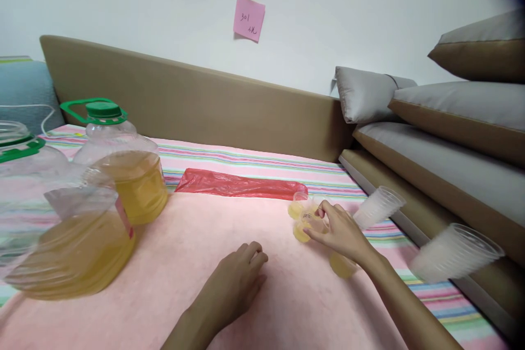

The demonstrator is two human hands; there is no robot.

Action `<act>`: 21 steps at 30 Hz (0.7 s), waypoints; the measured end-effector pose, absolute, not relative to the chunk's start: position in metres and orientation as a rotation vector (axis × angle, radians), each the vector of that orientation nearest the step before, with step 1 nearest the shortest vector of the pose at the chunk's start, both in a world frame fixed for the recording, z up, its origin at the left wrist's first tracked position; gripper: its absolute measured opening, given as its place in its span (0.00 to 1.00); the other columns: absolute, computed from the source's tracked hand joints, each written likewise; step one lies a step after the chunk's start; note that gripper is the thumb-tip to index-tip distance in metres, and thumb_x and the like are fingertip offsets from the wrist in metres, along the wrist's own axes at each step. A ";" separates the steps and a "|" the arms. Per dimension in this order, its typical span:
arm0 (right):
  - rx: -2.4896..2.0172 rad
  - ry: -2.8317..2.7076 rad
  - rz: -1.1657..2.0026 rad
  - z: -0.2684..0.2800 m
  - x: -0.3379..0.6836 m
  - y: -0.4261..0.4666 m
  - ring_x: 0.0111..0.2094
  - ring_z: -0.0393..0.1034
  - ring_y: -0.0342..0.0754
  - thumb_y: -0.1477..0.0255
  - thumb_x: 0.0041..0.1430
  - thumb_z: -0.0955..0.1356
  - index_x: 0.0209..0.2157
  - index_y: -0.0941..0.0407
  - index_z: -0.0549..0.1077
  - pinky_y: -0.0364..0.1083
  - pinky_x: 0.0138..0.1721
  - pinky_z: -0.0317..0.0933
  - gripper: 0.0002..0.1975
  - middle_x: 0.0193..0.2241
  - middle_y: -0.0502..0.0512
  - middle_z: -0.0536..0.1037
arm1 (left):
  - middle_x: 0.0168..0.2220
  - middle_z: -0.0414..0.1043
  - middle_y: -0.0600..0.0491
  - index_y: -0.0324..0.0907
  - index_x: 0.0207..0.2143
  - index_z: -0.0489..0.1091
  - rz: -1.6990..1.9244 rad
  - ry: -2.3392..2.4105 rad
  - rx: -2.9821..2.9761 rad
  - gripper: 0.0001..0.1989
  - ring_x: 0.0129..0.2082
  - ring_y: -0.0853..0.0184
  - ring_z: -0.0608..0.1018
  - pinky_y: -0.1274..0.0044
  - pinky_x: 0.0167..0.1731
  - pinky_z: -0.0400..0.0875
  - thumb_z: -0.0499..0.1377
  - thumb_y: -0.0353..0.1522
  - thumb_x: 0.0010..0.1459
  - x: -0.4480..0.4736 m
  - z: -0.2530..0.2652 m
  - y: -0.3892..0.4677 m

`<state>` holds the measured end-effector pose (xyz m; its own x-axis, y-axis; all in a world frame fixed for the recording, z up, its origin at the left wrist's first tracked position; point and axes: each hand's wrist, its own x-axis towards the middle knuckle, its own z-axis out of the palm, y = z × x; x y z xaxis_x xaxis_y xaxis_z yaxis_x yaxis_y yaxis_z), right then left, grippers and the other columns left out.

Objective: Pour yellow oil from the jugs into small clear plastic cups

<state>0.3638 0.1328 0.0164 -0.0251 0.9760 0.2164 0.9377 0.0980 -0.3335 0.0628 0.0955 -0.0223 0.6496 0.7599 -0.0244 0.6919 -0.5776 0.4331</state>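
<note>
My right hand has its thumb and fingers around the rim of a clear plastic cup. Yellow liquid shows in the small cups crowded about it, among them a cup beside the thumb and another cup behind. A further cup of yellow liquid stands below my right wrist, partly covered by the arm. My left hand hovers over or rests on the pink cloth, fingers loosely bent, with nothing in it.
On the left are a capped jug with a green lid and an open jug, both holding yellow liquid. A red plastic bag lies behind the cloth. Two stacks of clear cups, the nearer stack and farther stack, lean by cushions.
</note>
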 end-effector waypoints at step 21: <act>-1.894 -2.046 0.128 0.015 0.371 0.132 0.41 0.66 0.59 0.49 0.57 0.71 0.37 0.48 0.61 0.54 0.40 0.54 0.22 0.39 0.53 0.75 | 0.46 0.77 0.48 0.42 0.43 0.72 0.084 1.087 2.590 0.11 0.41 0.54 0.81 0.60 0.41 0.79 0.50 0.31 0.70 0.077 -0.031 0.087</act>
